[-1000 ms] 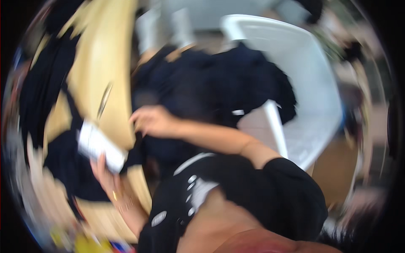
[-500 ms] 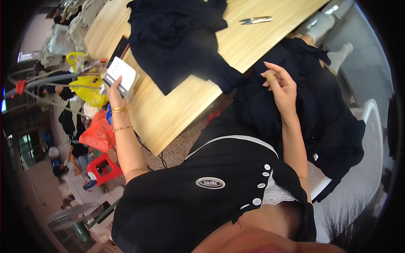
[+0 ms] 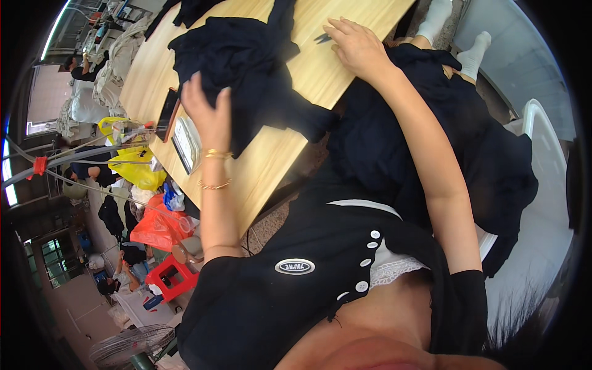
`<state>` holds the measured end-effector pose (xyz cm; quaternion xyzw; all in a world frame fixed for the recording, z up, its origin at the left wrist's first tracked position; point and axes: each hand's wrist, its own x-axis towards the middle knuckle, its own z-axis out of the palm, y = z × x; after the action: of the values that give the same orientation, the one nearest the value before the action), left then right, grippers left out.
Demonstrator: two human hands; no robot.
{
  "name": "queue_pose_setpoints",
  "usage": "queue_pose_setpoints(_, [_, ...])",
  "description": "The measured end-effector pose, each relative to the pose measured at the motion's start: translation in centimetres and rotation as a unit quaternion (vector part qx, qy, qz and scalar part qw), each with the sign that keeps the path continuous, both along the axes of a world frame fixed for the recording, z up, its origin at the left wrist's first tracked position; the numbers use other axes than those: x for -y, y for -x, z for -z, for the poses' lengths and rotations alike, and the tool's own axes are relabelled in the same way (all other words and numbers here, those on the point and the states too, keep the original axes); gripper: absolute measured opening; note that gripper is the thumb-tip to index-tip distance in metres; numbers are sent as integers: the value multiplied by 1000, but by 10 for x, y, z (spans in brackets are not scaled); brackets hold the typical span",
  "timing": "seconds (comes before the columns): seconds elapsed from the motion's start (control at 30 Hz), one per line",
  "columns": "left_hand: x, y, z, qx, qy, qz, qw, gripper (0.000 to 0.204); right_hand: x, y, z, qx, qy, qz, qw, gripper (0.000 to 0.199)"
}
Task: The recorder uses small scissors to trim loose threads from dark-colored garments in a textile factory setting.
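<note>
My left hand is open, thumb and fingers apart, over the left edge of a dark navy garment spread on the wooden table. Just beside that wrist, a pad of white slips lies at the table's left edge. A dark phone-like slab with a reddish edge rests a little farther off. On the table's right side, my right hand reaches over thread snips, fingers stretched out. Only the blades show; the hand covers the handle.
More dark fabric is heaped over my lap and a white plastic bin at right. Yellow bags, a red bag and a red stool stand left of the table. Other people sit farther left.
The pad has left my left hand and now lies on the table; that hand has opened and moved toward the garment. My right hand has gone from my lap to the snips.
</note>
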<state>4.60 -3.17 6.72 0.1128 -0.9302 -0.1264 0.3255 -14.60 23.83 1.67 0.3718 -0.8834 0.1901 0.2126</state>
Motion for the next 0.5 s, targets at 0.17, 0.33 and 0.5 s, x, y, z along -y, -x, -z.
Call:
queue_pose_setpoints(0.17, [-58, 45, 33, 158, -51, 34, 986, 69, -6, 20, 13, 9, -66, 10, 998, 30])
queue_pose_setpoints(0.33, [-24, 81, 70, 199, 33, -3, 980, 66, -3, 21, 17, -98, -63, -19, 993, 13])
queue_pose_setpoints(0.5, [39, 132, 76, 226, 54, 19, 973, 66, -19, 13, 19, 17, 228, 40, 973, 17])
